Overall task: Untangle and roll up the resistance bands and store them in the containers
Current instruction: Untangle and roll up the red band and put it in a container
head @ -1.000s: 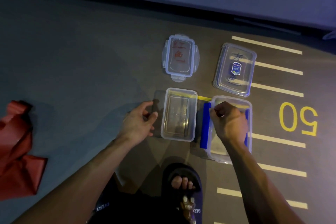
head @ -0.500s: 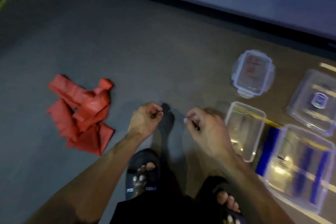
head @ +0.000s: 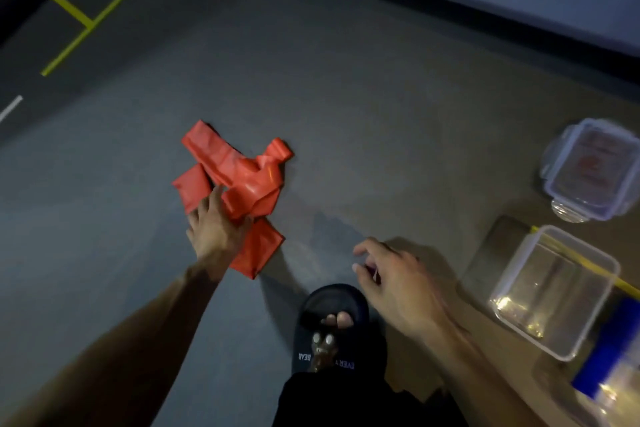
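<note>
resistance band (head: 239, 184), red, is seen crumpled on the floor (head: 346, 114), not yet untangled or rolled; the clear container (head: 554, 291) at right is seen empty. left hand (head: 216, 229) is laid open on its near edge, nothing gripped; right hand (head: 394, 274) hangs half-open, empty. no single long axis can be told; the folds splay out crosswise

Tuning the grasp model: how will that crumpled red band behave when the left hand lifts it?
The red band lies folded and creased, so it is likely floppy and will drape from the left hand. It looks thin, probably light. Overlapping folds may snag, not fall open.
</note>
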`<action>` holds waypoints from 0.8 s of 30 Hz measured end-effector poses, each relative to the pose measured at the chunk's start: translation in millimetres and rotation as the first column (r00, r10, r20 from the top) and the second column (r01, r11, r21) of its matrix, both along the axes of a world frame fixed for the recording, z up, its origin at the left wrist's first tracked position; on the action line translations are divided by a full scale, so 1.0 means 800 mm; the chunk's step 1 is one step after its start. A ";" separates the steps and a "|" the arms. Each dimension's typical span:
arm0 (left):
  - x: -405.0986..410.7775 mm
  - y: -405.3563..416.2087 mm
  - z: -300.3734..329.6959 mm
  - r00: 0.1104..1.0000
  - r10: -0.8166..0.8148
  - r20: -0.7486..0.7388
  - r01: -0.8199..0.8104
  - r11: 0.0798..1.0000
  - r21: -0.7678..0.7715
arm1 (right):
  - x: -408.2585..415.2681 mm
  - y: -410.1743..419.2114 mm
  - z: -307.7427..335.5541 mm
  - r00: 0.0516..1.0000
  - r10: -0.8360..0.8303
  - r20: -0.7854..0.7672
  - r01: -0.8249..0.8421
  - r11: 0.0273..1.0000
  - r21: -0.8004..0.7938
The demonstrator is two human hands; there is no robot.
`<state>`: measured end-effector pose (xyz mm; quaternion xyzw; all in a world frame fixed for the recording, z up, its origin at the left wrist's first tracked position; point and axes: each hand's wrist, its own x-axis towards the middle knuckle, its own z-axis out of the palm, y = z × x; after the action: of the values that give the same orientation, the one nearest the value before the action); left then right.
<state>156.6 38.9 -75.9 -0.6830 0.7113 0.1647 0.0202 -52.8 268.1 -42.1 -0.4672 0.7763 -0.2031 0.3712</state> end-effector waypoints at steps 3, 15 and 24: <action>-0.006 -0.024 -0.006 0.999 0.008 -0.036 -0.004 0.995 0.102 | -0.003 0.007 -0.004 0.999 -0.041 0.024 0.040 0.999 0.029; -0.136 0.113 0.057 0.566 -0.126 -0.815 0.538 0.805 0.249 | -0.003 -0.006 -0.014 0.785 -0.417 0.458 0.481 0.876 -0.026; -0.134 0.087 0.090 0.479 -0.018 -0.878 0.359 0.916 0.178 | -0.029 0.002 -0.042 0.709 -0.506 0.491 0.613 0.786 -0.076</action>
<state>49.7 108.6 -4.2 -0.4105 0.6575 0.5988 -0.2016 -76.1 269.5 -75.4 -0.1887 0.7457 -0.4976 0.4009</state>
